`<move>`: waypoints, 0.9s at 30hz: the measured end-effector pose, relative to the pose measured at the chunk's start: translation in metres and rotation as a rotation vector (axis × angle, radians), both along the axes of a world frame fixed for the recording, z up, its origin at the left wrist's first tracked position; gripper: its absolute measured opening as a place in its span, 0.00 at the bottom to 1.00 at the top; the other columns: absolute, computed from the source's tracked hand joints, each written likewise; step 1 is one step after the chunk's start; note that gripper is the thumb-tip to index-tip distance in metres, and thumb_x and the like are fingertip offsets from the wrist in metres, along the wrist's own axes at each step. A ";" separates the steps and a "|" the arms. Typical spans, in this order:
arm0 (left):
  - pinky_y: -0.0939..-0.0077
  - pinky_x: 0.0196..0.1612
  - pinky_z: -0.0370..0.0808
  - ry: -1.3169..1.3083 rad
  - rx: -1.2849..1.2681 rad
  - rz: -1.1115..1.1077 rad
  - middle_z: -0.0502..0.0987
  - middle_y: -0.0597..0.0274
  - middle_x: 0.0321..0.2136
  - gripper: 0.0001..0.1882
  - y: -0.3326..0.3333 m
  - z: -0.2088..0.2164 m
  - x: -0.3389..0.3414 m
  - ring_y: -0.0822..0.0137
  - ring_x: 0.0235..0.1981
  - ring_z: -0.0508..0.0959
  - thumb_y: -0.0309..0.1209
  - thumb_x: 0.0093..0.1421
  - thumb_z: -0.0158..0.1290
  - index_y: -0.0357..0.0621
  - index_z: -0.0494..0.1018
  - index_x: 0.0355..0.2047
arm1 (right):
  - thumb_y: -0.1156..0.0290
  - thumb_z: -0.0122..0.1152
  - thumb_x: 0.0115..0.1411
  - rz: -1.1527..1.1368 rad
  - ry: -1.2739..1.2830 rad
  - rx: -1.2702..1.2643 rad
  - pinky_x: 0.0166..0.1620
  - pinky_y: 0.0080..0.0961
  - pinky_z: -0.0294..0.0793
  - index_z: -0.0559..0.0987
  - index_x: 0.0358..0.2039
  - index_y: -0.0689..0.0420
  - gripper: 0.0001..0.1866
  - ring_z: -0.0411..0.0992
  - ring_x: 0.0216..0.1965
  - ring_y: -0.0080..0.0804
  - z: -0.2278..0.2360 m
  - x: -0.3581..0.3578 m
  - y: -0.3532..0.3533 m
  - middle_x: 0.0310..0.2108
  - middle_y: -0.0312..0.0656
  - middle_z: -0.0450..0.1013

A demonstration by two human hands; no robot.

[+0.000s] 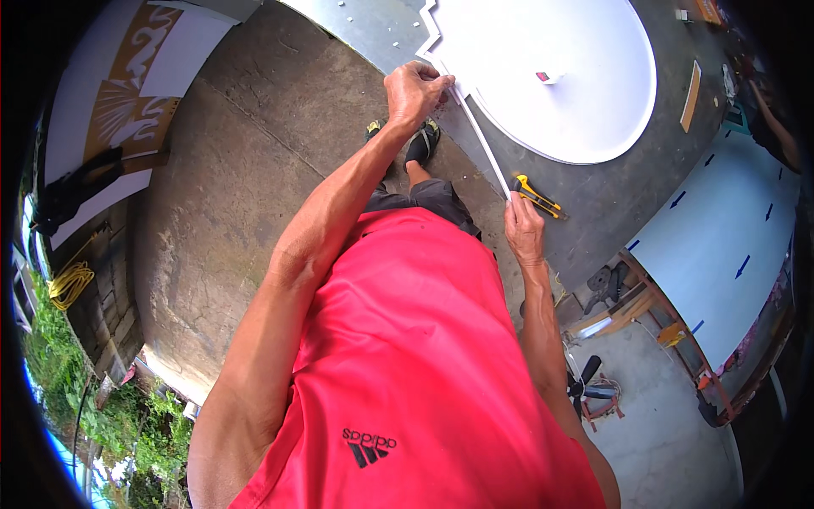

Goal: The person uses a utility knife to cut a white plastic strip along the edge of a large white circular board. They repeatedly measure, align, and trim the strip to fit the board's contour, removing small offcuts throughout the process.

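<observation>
A thin white strip [485,142] runs slantwise between my two hands, beside the rim of a large white rounded panel [568,93]. My left hand [415,93] is closed in a pinch on the strip's far part, where it meets the panel's edge. Beyond that hand, a white zigzag edging [433,38] continues along the panel's left side. My right hand [524,227] pinches the near end of the strip between thumb and fingers. Just beyond it, a yellow and black utility knife [538,198] lies on the dark grey work surface [593,199].
A small red and white object [544,78] sits on the panel. To the right are a narrow wooden strip [691,96] and a light blue sheet [721,246] on a wooden frame. A fan [585,386] stands at lower right. Coiled yellow cord [70,285] hangs at left.
</observation>
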State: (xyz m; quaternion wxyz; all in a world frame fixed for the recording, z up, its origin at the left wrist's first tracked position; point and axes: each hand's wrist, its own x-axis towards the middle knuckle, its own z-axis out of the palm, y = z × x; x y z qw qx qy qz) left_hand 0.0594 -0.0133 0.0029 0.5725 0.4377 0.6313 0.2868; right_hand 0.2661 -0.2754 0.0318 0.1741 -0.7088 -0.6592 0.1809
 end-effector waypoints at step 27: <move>0.79 0.31 0.85 -0.075 -0.065 -0.022 0.85 0.52 0.26 0.12 0.009 0.002 -0.006 0.67 0.27 0.86 0.28 0.53 0.70 0.30 0.82 0.32 | 0.70 0.61 0.65 -0.191 -0.032 -0.008 0.31 0.40 0.74 0.79 0.43 0.53 0.07 0.76 0.29 0.47 0.004 -0.019 -0.002 0.32 0.42 0.73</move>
